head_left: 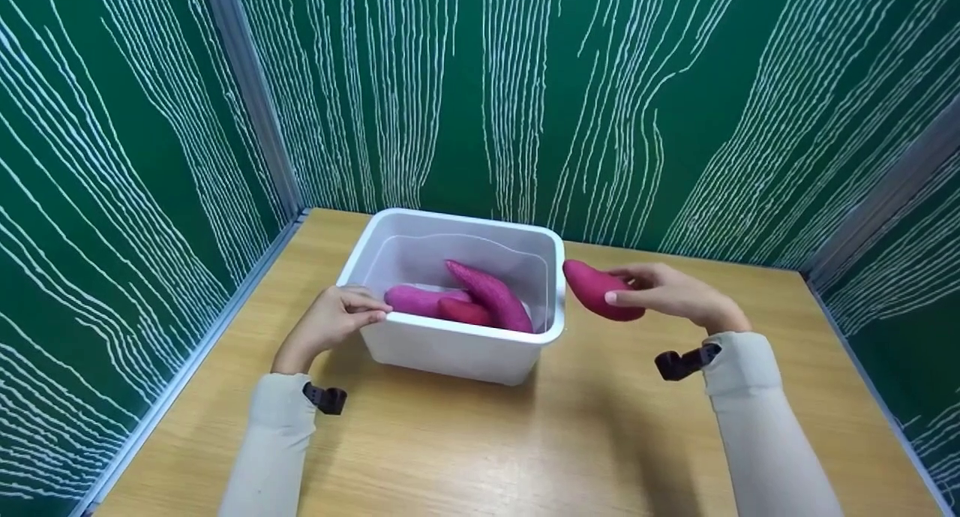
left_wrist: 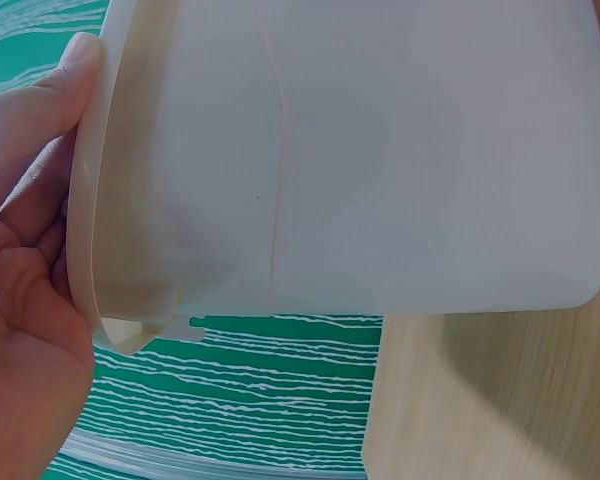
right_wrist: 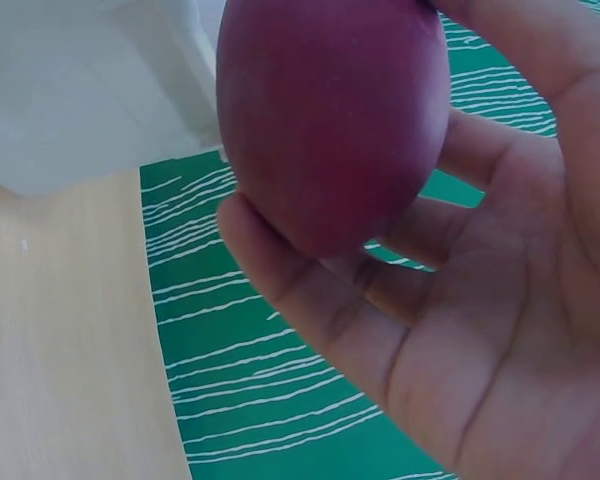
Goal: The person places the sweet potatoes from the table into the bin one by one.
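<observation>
A white plastic bin stands on the table with several pink, red and purple sweet potatoes inside, among them a long curved one, a pink one and a red one. My left hand pinches the bin's rim at its near left corner, thumb outside in the left wrist view. Just off the bin's right side, my right hand holds a smooth magenta sweet potato above the table, its narrow tip pointing at the rim. Fingers curl around it in the right wrist view.
The wooden table is bounded by green panels with white wavy lines at the back and sides. Grey metal posts mark the corners. A small black camera mount sits on each wrist.
</observation>
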`<action>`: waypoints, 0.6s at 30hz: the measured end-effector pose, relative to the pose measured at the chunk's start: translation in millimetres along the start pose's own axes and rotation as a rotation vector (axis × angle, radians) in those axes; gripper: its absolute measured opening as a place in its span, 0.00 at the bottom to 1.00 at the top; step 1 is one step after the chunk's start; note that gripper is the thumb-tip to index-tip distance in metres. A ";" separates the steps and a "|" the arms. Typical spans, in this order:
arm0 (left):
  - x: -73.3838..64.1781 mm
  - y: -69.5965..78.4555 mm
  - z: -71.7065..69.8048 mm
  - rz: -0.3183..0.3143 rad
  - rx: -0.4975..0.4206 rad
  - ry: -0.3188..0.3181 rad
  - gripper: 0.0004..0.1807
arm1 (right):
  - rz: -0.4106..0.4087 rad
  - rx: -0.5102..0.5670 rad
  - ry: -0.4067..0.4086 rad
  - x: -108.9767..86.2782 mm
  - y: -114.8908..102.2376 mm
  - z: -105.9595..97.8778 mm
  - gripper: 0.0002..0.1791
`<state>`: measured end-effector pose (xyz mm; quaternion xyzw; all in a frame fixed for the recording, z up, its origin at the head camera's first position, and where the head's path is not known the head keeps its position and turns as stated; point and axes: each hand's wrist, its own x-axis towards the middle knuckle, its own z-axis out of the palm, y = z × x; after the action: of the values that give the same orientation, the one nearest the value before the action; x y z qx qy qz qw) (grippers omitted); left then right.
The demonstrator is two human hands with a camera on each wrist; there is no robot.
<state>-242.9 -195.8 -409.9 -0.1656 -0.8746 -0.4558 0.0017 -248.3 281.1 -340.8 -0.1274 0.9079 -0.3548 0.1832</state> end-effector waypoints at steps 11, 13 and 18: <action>-0.9 1.8 -1.0 -0.049 -0.013 -0.009 0.09 | -0.012 0.030 0.017 13.5 -14.5 -1.7 0.38; -0.7 1.3 -0.7 -0.054 -0.016 -0.007 0.09 | -0.007 0.042 0.018 15.4 -16.5 -1.7 0.39; -0.1 -1.1 0.5 -0.019 -0.017 0.000 0.09 | 0.010 0.080 0.026 21.3 -21.7 -1.4 0.40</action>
<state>-243.1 -196.0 -411.1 -0.1572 -0.8723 -0.4631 -0.0040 -265.9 258.7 -330.0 -0.1106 0.8960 -0.3914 0.1783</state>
